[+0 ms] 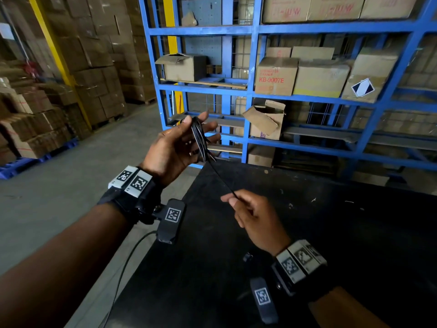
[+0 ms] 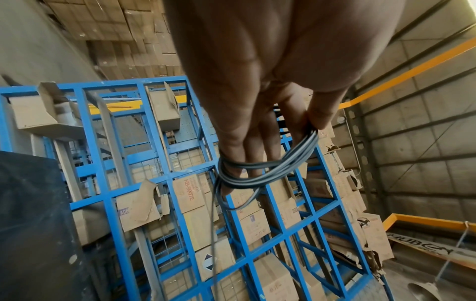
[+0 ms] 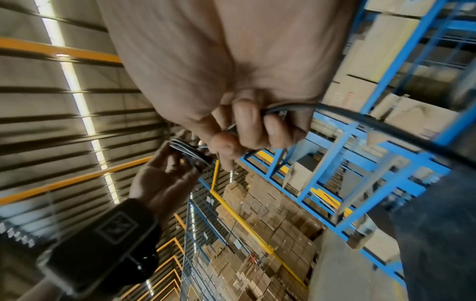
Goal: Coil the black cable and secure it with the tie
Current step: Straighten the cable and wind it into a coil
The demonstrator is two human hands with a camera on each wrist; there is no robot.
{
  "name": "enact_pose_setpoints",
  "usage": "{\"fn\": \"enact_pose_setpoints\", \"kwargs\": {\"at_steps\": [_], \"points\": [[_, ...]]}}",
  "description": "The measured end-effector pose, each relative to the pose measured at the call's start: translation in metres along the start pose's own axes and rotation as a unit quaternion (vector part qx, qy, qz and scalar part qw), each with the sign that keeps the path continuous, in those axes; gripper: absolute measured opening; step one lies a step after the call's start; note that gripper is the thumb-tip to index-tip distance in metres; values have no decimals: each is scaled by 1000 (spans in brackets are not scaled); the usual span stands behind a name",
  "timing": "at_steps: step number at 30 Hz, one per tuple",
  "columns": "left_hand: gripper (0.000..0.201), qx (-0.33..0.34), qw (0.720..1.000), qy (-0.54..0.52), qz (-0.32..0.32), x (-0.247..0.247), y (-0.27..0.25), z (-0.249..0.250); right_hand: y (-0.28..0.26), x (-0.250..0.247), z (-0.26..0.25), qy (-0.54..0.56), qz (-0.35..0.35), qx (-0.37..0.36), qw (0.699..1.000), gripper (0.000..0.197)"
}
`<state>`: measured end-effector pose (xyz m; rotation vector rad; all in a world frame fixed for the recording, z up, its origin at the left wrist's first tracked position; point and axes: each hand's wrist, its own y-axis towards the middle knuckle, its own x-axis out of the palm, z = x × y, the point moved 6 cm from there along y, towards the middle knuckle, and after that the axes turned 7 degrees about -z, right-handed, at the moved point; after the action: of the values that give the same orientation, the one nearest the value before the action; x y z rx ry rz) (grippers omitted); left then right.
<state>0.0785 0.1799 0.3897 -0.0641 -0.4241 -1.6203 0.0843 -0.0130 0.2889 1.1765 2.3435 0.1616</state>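
The black cable (image 1: 199,138) is wound in several loops around the straight fingers of my left hand (image 1: 189,136), raised over the table's far left corner. In the left wrist view the loops (image 2: 260,173) cross the fingers, and the thumb (image 2: 318,116) presses them at one end. One taut strand (image 1: 220,178) runs down from the coil to my right hand (image 1: 233,197), which pinches it between thumb and curled fingers. The right wrist view shows that pinch (image 3: 239,132), the strand (image 3: 360,118) trailing off to the right, and the coil (image 3: 185,150) on the left hand. I see no tie.
A black table (image 1: 331,233) lies below both hands, with a small dark object (image 1: 247,256) on it near my right wrist. Blue shelving (image 1: 250,91) with cardboard boxes (image 1: 275,76) stands right behind the table. Stacked cartons on pallets (image 1: 71,67) fill the left beyond grey floor.
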Motion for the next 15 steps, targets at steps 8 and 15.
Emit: {"fn": "enact_pose_setpoints", "kwargs": {"at_steps": [8, 15], "points": [[43, -47, 994, 96, -3, 3, -3, -23, -11, -24, -71, -195, 4, -75, 978, 19], [34, -171, 967, 160, -105, 25, -27, -44, 3, -68, -108, -249, 26, -122, 961, 5]]}}
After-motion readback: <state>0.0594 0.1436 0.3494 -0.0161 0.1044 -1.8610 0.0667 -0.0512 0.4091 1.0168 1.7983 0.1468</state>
